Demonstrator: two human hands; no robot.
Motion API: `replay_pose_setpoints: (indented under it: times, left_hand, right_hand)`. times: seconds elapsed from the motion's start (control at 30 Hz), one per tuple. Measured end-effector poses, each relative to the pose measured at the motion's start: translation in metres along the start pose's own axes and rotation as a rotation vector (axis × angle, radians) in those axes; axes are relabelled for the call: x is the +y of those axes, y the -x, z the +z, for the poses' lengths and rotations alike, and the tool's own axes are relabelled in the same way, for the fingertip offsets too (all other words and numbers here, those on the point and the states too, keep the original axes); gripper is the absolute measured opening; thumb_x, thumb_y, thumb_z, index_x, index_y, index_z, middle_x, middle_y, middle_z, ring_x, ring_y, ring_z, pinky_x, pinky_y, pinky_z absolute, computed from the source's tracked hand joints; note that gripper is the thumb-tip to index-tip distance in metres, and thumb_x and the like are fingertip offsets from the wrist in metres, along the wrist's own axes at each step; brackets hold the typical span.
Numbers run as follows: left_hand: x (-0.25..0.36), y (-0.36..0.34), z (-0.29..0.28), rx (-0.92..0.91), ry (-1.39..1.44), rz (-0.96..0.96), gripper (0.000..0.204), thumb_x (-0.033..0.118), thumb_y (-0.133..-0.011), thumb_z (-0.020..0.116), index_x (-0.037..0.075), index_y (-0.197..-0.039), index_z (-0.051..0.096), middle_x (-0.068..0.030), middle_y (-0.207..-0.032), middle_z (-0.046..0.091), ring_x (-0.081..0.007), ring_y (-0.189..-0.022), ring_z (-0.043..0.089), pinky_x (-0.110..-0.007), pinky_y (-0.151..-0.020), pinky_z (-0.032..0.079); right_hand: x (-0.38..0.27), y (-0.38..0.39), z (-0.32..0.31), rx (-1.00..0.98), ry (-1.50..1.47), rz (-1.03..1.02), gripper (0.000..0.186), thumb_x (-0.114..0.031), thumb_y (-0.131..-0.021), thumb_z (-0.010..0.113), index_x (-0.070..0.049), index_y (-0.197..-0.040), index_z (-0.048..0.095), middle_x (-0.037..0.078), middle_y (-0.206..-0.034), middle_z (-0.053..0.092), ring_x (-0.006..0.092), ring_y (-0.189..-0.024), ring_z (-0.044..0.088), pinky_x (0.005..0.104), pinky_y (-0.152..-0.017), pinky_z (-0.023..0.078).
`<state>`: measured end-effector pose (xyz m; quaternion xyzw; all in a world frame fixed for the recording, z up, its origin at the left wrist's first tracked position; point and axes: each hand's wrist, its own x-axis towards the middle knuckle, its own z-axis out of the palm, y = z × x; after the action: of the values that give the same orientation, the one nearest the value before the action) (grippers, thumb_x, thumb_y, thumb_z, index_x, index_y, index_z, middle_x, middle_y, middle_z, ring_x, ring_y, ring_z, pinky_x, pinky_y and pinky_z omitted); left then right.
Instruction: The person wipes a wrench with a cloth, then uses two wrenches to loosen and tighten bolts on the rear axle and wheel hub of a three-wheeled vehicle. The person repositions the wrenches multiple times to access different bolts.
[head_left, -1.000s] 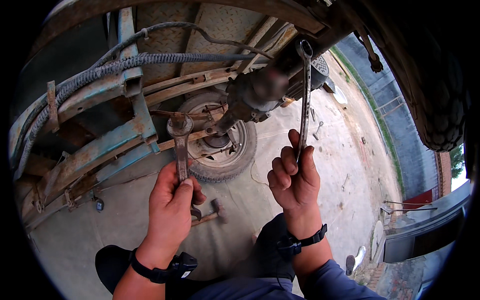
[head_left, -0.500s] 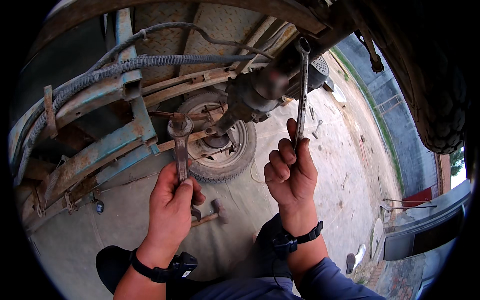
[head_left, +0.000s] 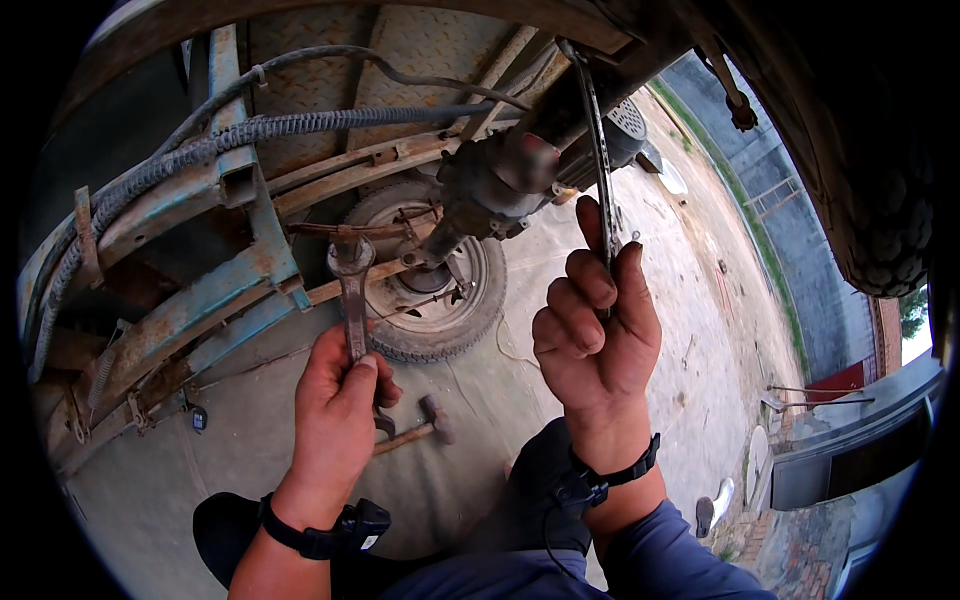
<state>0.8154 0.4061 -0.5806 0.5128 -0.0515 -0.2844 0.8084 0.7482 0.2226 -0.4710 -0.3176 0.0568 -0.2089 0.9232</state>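
My left hand [head_left: 335,400] is closed around a thick worn wrench [head_left: 355,305]. Its ring end points up by a rusty bolt or rod end under the vehicle frame, and its open end shows below my fingers; whether the ring sits on a fastener I cannot tell. In my right hand [head_left: 605,340] a longer, slimmer wrench [head_left: 598,135] is pinched between thumb and fingers. This one slants up and left, its upper end close to the dark axle tube [head_left: 580,105]. Between the hands and farther off is a greasy differential housing [head_left: 490,185].
A wheel [head_left: 430,280] stands beyond my left hand. Rusty blue frame rails [head_left: 210,300] and a ribbed hose [head_left: 300,124] run along the left. At upper right hangs a dark tyre [head_left: 890,240]. A hammer [head_left: 434,420] lies on the concrete floor [head_left: 240,450].
The right wrench has tilted further left, its upper end rising toward the frame, while my right hand shifted slightly right. My left hand and its wrench have barely moved.
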Motion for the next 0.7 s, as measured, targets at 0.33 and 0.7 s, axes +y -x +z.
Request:
replay_pose_setpoints:
  times: [0.33, 0.7]
  left_hand:
    - [-0.004, -0.003, 0.001, 0.015, 0.003, -0.012, 0.028, 0.002, -0.098, 0.044, 0.005, -0.125, 0.049, -0.0009, -0.085, 0.057, -0.0090, -0.071, 0.056, -0.024, -0.067, 0.047]
    - [-0.005, -0.005, 0.004, 0.020, -0.003, 0.005, 0.027, 0.004, -0.097, 0.044, 0.005, -0.123, 0.051, -0.0019, -0.082, 0.057, -0.0098, -0.068, 0.055, -0.024, -0.064, 0.047]
  right_hand:
    - [0.045, 0.009, 0.022, -0.006, 0.118, 0.001, 0.047, -0.040, -0.102, 0.045, -0.018, -0.144, 0.040, -0.001, -0.092, 0.058, 0.0115, -0.063, 0.052, 0.0245, -0.053, 0.040]
    - [0.045, 0.011, 0.030, -0.002, 0.099, -0.067, 0.042, -0.036, -0.104, 0.044, -0.015, -0.139, 0.045, 0.001, -0.088, 0.057, 0.0121, -0.060, 0.054, 0.0240, -0.051, 0.040]
